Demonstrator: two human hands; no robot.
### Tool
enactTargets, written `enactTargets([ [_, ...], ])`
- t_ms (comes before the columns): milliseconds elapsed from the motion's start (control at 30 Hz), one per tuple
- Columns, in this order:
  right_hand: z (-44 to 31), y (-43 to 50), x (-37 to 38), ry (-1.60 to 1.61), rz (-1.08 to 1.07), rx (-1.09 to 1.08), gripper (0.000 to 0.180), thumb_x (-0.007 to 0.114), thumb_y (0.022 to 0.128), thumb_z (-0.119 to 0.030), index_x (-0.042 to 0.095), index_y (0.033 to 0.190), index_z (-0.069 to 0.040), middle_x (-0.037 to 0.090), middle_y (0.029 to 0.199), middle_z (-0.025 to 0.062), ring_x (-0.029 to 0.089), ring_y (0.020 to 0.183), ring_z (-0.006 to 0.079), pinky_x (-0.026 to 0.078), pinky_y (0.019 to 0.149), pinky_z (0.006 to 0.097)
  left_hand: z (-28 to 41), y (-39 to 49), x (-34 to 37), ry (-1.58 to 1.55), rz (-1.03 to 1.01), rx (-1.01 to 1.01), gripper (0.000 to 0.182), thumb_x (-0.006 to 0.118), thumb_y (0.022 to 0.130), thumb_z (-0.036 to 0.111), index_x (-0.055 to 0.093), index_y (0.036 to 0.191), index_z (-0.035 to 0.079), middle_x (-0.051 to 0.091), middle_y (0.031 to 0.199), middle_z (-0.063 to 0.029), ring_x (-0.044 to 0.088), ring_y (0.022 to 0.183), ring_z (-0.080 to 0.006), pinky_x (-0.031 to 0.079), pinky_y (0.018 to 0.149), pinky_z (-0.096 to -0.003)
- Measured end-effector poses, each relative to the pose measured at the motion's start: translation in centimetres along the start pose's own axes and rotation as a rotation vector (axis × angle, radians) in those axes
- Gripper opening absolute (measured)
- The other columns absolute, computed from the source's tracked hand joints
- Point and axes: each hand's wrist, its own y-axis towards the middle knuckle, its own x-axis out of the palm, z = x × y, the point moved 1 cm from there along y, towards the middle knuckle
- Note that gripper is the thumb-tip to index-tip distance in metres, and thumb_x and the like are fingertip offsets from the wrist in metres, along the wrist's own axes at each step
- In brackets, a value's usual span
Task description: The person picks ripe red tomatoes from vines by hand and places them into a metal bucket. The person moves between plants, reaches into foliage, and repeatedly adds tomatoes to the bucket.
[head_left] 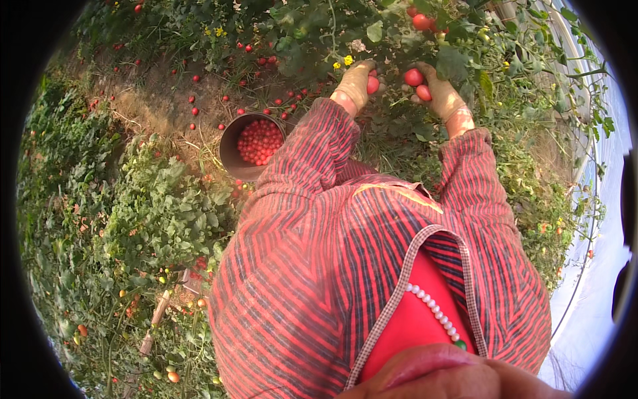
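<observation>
My left hand (pixel 355 84), in a tan glove with dark fingertips, is closed around red tomatoes (pixel 372 85) among the vines. A short way to its right, my gloved right hand (pixel 441 95) grips two more red tomatoes (pixel 413 77). The leaves partly hide the fingers of both hands. Above my right hand hangs a cluster of ripe tomatoes (pixel 421 22) on the plant. Below and left of my left hand stands a dark bucket (pixel 230 160) partly filled with small red tomatoes (pixel 260 142); my left sleeve covers part of its rim.
Many loose red tomatoes (pixel 195 111) lie on the bare soil (pixel 149 97) beyond the bucket. Dense tomato plants (pixel 159 214) grow at left, near a wooden stake (pixel 160 308). Pale plastic sheeting (pixel 610 209) with a dark line (pixel 578 289) runs along the right.
</observation>
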Motion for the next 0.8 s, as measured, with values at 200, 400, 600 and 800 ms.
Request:
enactTargets([
  [200, 1.2, 2.2, 14.4, -0.862, -0.587, -0.648, 0.072, 0.083, 0.068, -0.004, 0.053, 0.134, -0.004, 0.056, 0.133, 0.0185, 0.052, 0.126, 0.0351, 0.043, 0.109, 0.0394, -4.1, -11.0, -14.8, -0.278, 0.202, -0.150, 0.032, 0.055, 0.099, 0.026, 0.054, 0.124, 0.007, 0.060, 0.100, -0.0088, 0.062, 0.084, -0.0237, 0.053, 0.066, -0.0341],
  [400, -0.1, 2.2, 19.9, -0.285, -0.278, -0.366, 0.051, 0.060, 0.091, -0.036, 0.057, 0.131, -0.004, 0.061, 0.128, 0.0219, 0.055, 0.123, 0.0405, 0.042, 0.106, 0.0415, -4.2, -19.1, -25.3, -0.433, 0.509, -0.330, 0.051, 0.061, 0.095, 0.040, 0.046, 0.134, 0.011, 0.059, 0.117, -0.0099, 0.060, 0.099, -0.0266, 0.055, 0.068, -0.0445],
  [600, -3.3, 6.7, 5.2, -1.426, 0.817, -0.417, 0.024, 0.057, 0.091, -0.011, 0.066, 0.112, -0.006, 0.067, 0.079, 0.0132, 0.069, 0.070, 0.0271, 0.055, 0.059, 0.0439, -1.0, -16.7, -23.4, 0.150, 0.513, -0.329, 0.049, 0.056, 0.095, 0.037, 0.051, 0.135, 0.009, 0.058, 0.113, -0.0039, 0.056, 0.094, -0.0191, 0.051, 0.072, -0.0345],
  [800, -2.7, 10.1, 0.4, -1.254, 0.739, -0.242, 0.034, 0.059, 0.092, -0.018, 0.057, 0.123, -0.006, 0.060, 0.098, 0.0138, 0.061, 0.088, 0.0282, 0.049, 0.074, 0.0433, 11.4, -6.0, -4.0, 0.557, -0.022, 0.640, 0.040, 0.055, 0.094, 0.023, 0.058, 0.129, 0.005, 0.064, 0.121, -0.0191, 0.062, 0.111, -0.0341, 0.048, 0.097, -0.0384],
])
